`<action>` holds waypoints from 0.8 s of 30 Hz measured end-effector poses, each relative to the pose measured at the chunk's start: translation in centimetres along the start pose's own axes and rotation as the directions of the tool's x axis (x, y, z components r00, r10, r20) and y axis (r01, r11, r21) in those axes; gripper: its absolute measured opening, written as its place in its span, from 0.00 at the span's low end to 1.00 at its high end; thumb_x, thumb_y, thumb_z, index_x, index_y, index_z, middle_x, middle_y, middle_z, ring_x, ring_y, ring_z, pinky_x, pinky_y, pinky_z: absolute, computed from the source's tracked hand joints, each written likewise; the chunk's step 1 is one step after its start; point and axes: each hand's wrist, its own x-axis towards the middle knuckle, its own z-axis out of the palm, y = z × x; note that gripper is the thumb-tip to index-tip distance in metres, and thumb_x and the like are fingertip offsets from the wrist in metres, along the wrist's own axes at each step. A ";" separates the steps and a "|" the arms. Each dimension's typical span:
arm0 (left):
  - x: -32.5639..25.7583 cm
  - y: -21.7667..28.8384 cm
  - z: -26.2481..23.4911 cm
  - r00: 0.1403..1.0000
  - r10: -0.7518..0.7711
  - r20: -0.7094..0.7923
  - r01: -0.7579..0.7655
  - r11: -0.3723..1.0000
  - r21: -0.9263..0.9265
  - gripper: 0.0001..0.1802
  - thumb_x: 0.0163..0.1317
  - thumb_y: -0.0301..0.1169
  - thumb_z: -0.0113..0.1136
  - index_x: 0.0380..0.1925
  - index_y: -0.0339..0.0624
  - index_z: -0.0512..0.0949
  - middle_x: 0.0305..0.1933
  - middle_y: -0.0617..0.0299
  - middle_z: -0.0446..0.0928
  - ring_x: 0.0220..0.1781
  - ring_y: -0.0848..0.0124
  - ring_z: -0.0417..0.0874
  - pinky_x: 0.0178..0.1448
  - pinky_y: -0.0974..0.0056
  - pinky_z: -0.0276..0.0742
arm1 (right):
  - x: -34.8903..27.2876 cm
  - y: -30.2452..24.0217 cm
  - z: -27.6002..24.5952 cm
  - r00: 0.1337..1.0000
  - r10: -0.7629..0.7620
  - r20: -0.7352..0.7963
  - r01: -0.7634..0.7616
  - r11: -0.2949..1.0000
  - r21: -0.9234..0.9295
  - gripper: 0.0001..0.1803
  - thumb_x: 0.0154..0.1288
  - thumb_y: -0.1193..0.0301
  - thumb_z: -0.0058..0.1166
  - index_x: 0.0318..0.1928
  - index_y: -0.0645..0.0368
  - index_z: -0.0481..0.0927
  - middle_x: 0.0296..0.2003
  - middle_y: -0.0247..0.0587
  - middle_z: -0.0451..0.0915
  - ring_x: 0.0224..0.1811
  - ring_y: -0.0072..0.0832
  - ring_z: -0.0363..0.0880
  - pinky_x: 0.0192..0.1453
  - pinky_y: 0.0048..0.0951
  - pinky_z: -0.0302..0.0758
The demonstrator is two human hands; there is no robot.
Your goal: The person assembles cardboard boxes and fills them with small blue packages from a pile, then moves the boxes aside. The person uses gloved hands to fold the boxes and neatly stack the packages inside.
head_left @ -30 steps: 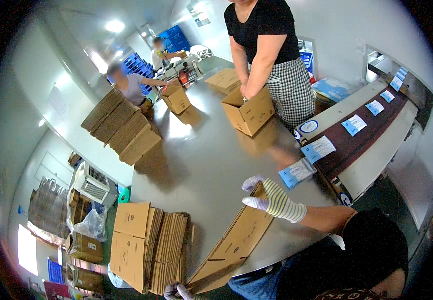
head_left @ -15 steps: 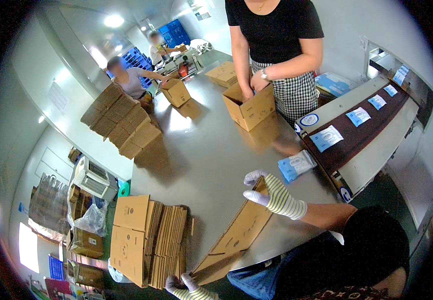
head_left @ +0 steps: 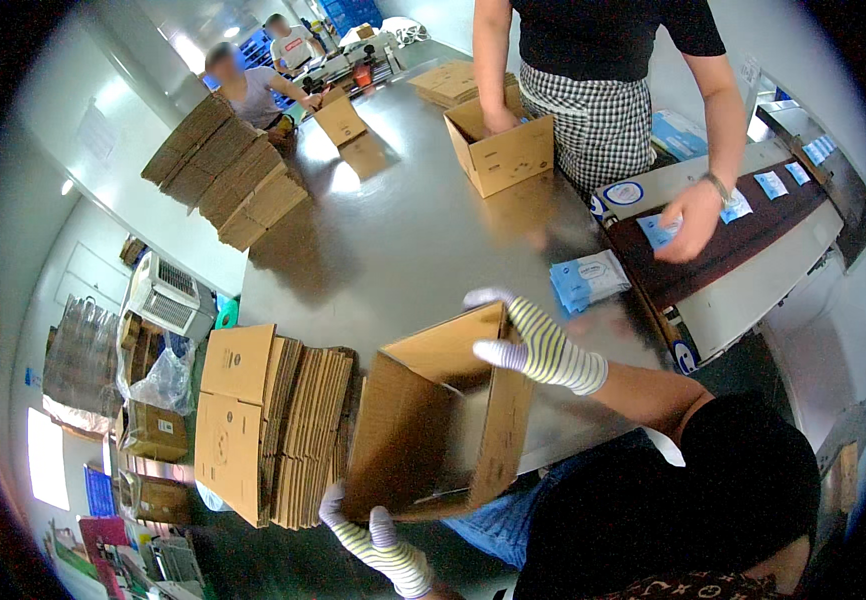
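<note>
Between my two hands is a brown cardboard box point(head_left: 408, 430), spread into a square tube with its inside showing. Through it I see part of the tabletop, so its bottom is at least partly open. My right hand point(head_left: 543, 345), in a striped glove, grips the upper right corner, thumb and fingers on either side of the wall. At the lower left corner my left hand point(head_left: 378, 540), gloved the same way, has its fingers round the edge. A stack of flat folded cartons point(head_left: 288, 430) stands on edge just left of the box.
Across the metal table point(head_left: 403, 270), a co-worker reaches into an open box point(head_left: 503, 155) and over a conveyor belt point(head_left: 673, 270) with blue-white packets. Several packets point(head_left: 590, 280) lie at the table's right edge. Bundled cardboard point(head_left: 223, 170) is piled at far left; another person handles a box point(head_left: 340, 120) there.
The carton between my hands has gone from flat to an open square tube. Across the table, the co-worker's hand has moved from the box to a packet on the conveyor.
</note>
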 end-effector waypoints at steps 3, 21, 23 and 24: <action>0.5 -0.8 1.1 0.974 0.220 0.053 -0.226 0.945 0.237 0.19 0.59 0.40 0.58 0.47 0.44 0.73 0.49 0.57 0.71 0.59 0.60 0.66 0.68 0.52 0.57 | 0.5 -0.5 -0.4 0.966 -0.137 0.219 0.196 0.941 -0.275 0.32 0.56 0.56 0.60 0.57 0.62 0.72 0.48 0.56 0.79 0.50 0.47 0.78 0.58 0.40 0.71; 2.0 -1.7 7.0 0.533 0.674 0.512 -0.845 0.397 0.358 0.05 0.53 0.31 0.59 0.24 0.47 0.72 0.25 0.60 0.74 0.27 0.61 0.74 0.44 0.52 0.74 | 6.5 -6.9 0.3 0.339 0.315 0.887 0.683 0.566 -0.462 0.27 0.66 0.50 0.41 0.28 0.60 0.83 0.21 0.50 0.80 0.25 0.48 0.80 0.33 0.46 0.76; 3.0 -0.8 6.1 0.621 0.672 0.404 -0.784 0.528 0.326 0.04 0.48 0.29 0.58 0.25 0.44 0.75 0.24 0.61 0.74 0.26 0.59 0.74 0.41 0.55 0.75 | 7.4 -6.0 2.5 0.374 0.303 0.877 0.695 0.534 -0.481 0.27 0.65 0.50 0.42 0.28 0.60 0.82 0.22 0.50 0.80 0.26 0.48 0.80 0.33 0.46 0.76; 3.2 -1.4 5.2 0.652 0.698 0.296 -0.757 0.578 0.305 0.07 0.55 0.32 0.56 0.26 0.40 0.75 0.26 0.59 0.76 0.24 0.63 0.74 0.37 0.58 0.74 | 7.1 -5.3 3.8 0.413 0.300 0.860 0.698 0.502 -0.510 0.26 0.65 0.51 0.44 0.28 0.61 0.82 0.22 0.50 0.80 0.27 0.48 0.80 0.33 0.46 0.76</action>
